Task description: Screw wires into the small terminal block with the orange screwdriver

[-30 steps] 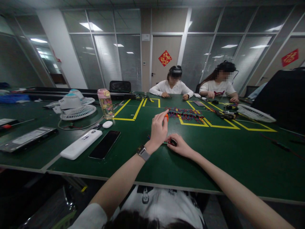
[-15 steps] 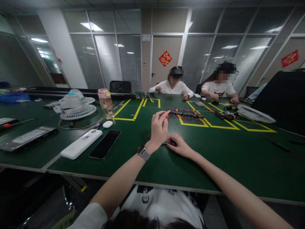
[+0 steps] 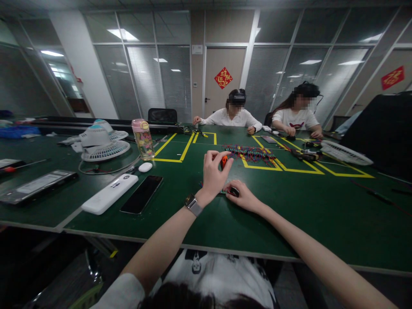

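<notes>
My left hand (image 3: 215,171), with a watch on its wrist, is raised over the table. Its thumb and fingers close around the orange handle of a screwdriver (image 3: 224,161); the shaft is hidden behind the hand. Lower and to the right, my right hand (image 3: 243,195) pinches a small circuit board (image 3: 223,192) against the table. A round black part (image 3: 233,192) shows under its fingers. Most of the board is covered by my hands. Just beyond them lies a row of circuit boards with red and blue wires (image 3: 252,154).
Left of my hands lie a black phone (image 3: 142,195), a white power bank (image 3: 110,194) and a white oval case (image 3: 145,167). A pink-lidded bottle (image 3: 143,139) and white fans (image 3: 104,143) stand behind. Two people sit across the green table (image 3: 180,206), which bears yellow tape outlines.
My left fingers have shifted on the orange handle, the thumb now spread further right and more of the handle showing. My right hand stays put. Across the table, one person's arm has stretched outward.
</notes>
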`<act>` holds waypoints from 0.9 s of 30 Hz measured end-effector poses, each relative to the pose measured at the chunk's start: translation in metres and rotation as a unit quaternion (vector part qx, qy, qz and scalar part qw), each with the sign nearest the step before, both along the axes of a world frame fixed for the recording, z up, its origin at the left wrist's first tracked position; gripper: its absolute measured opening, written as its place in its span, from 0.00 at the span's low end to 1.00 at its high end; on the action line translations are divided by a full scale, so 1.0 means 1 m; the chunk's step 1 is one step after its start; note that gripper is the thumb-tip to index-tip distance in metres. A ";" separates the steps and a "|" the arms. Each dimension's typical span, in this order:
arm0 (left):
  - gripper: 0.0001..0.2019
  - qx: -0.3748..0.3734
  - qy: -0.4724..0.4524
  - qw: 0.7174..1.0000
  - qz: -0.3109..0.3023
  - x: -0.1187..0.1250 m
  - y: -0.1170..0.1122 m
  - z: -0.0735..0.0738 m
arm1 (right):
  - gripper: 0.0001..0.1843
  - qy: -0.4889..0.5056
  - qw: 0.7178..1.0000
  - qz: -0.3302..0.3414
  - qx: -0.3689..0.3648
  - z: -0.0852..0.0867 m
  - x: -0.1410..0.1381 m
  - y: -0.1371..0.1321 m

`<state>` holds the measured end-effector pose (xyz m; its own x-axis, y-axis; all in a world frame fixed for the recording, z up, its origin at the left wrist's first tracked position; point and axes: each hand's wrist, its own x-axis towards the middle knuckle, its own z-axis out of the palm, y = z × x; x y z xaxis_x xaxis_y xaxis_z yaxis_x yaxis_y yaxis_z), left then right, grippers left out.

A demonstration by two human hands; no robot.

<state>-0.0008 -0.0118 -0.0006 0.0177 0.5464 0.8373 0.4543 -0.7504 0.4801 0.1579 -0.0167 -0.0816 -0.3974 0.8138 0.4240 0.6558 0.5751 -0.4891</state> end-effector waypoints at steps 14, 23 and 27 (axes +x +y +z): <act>0.14 0.003 0.002 0.999 -0.045 0.001 0.005 -0.002 | 0.07 0.000 1.000 0.000 -0.002 0.001 -0.001 -0.001; 0.13 0.002 -0.001 1.000 -0.013 -0.001 0.001 -0.001 | 0.06 -0.004 1.000 -0.002 0.001 0.002 -0.001 0.000; 0.18 -0.001 0.012 0.999 -0.053 -0.002 0.003 -0.002 | 0.05 -0.001 1.000 -0.002 0.004 0.001 -0.001 0.000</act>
